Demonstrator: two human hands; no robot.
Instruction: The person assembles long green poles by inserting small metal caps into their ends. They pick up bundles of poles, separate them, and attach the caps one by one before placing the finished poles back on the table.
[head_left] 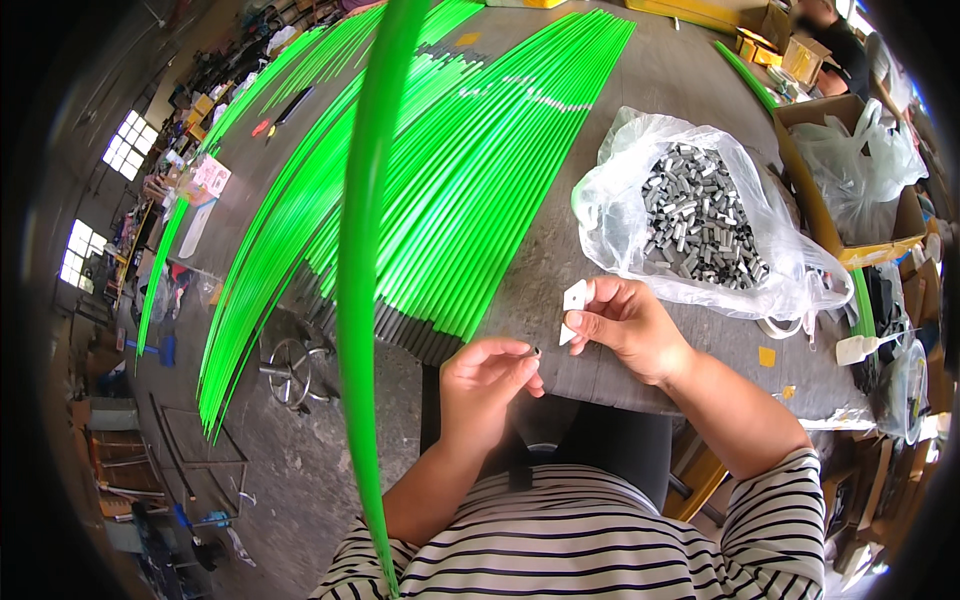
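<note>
Between the thumb and fingers of my right hand [630,325] is a small white piece [574,300], flat-looking at the top, with a pointed white end showing below the fingers. My left hand [490,385] is closed in a pinch just left of it, and a small dark piece [535,353] peeks out at the fingertips; its kind is too small to tell. The two hands are apart, above the table's near edge. A long green rod [362,250] runs upright close in front of me, past my left forearm, its lower end at my left sleeve.
Many green rods [470,220] with dark near ends lie fanned on the grey table [545,255]. To the right, a clear plastic bag [610,190] holds small grey and black pieces [700,215]. Beyond it stands a cardboard box [810,180]; a person [845,45] is at far right.
</note>
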